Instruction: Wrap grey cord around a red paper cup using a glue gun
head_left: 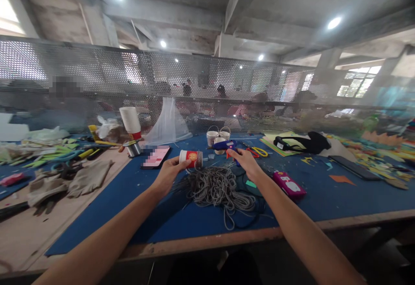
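Note:
My left hand point(173, 169) is closed around a red and white paper cup point(193, 159), which lies on its side in the grip with one end toward the right. In my right hand point(245, 160) is a blue glue gun point(223, 145), its nozzle pointing left, above and to the right of the cup. Below both hands a tangled heap of grey cord point(217, 192) spreads over the blue table mat point(116, 216). Just behind the glue gun stand several small white cups with handles point(212, 138).
A stack of paper cups point(130, 121) and a phone point(155, 157) are at left, with work gloves point(89, 177) further out. Yellow-handled scissors point(259, 152) and a magenta case point(289, 185) lie right. A perforated metal screen point(201, 77) bounds the back.

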{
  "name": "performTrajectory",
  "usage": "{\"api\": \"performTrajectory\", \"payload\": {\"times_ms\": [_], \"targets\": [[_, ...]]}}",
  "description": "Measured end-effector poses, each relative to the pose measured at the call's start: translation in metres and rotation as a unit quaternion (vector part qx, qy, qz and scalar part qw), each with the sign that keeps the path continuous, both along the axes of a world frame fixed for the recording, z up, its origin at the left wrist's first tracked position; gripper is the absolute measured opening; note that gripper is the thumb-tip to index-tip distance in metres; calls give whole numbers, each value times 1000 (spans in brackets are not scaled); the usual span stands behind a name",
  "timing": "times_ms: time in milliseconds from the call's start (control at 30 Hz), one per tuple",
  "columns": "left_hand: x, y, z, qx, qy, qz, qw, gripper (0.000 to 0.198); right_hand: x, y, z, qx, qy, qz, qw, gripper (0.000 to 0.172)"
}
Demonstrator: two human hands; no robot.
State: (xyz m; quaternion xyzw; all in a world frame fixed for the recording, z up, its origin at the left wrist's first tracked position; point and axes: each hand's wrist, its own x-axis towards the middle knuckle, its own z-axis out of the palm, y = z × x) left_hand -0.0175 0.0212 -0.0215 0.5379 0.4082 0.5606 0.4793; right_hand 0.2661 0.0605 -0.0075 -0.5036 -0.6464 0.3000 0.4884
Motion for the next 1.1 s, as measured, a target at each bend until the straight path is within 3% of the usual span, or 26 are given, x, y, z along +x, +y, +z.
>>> {"api": "performTrajectory", "payload": {"times_ms": [233,433,600,867,1000,1100], "targets": [[-1,2,-2,-3,-10,-1,1000,42,23,25,-17,-18,-104,-95,990,50],[-3,1,-2,5,-7,-5,1000,40,36,29,-25,-57,-286,-173,941,49],[-2,0,-2,9,-2,1,1000,39,39,31,-31,-63,-354,-185,915,48],[-3,0,-2,9,-1,-6,1000,37,35,30,-37,-59,-367,-198,907,40],[-3,0,-1,12,-5,-9,1000,40,23,20,-28,40,-350,-218,910,26],[-1,-1,1,9,-4,4,1000,42,-3,4,-13,144,-281,-110,942,19]]}}
